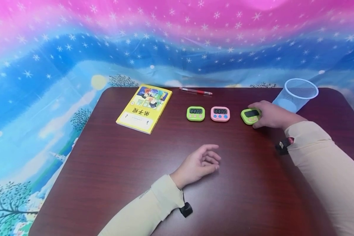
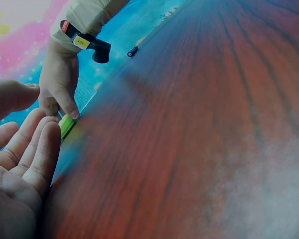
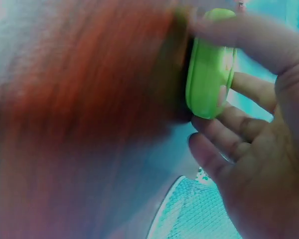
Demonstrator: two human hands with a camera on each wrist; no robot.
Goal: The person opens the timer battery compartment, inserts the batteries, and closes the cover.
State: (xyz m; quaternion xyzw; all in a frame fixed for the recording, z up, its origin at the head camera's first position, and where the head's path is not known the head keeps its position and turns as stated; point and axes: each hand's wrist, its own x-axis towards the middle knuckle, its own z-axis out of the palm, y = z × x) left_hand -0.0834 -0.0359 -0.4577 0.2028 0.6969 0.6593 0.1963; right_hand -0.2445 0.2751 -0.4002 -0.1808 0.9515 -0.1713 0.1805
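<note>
At the right of the table, my right hand (image 1: pixel 269 114) pinches a green digital timer (image 1: pixel 250 116) between thumb and fingers, its dark display facing up. The right wrist view shows the same timer (image 3: pixel 209 69) edge-on, close over the table surface. To its left lie a pink timer (image 1: pixel 220 114) reading 00:05 and a second green timer (image 1: pixel 196 113) reading 00:00. My left hand (image 1: pixel 197 165) holds nothing, its fingers loosely curled over the middle of the table. In the left wrist view the left hand (image 2: pixel 20 159) appears with its palm in sight.
A light blue mesh basket (image 1: pixel 301 88) leans behind my right hand. A yellow book (image 1: pixel 144 108) lies at the back left, and a red pen (image 1: pixel 196 91) lies along the far edge of the dark wooden table (image 1: pixel 120 170). A patterned cloth (image 1: pixel 177 42) hangs behind.
</note>
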